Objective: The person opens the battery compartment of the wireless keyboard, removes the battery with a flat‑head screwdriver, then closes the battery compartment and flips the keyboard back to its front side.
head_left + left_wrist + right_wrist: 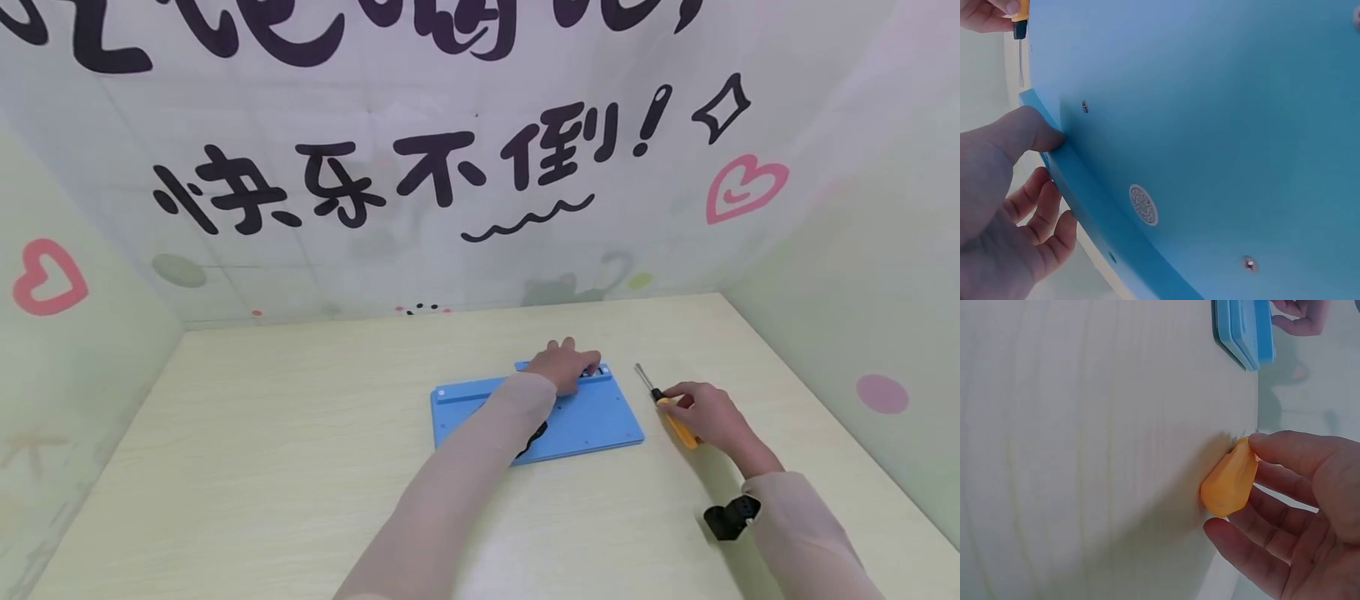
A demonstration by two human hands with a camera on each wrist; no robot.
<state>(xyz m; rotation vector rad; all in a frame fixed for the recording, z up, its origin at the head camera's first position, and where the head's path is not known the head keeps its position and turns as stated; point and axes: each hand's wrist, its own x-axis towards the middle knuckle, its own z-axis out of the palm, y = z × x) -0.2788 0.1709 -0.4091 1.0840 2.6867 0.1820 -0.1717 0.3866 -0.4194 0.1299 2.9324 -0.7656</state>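
Note:
A flat blue keyboard lies underside up on the table, showing small screws, a round pale label and a raised bar along its far edge. My left hand reaches across it and pinches the bar near its right end, thumb on the near side and fingers on the far side. To the right of the keyboard, my right hand holds a screwdriver by its orange handle, the metal shaft pointing away. The handle sits between thumb and fingers in the right wrist view.
The pale wooden table extends around the keyboard on all sides. A printed cloth wall rises behind its far edge, and side walls stand at left and right. A black wrist camera sits at the right sleeve.

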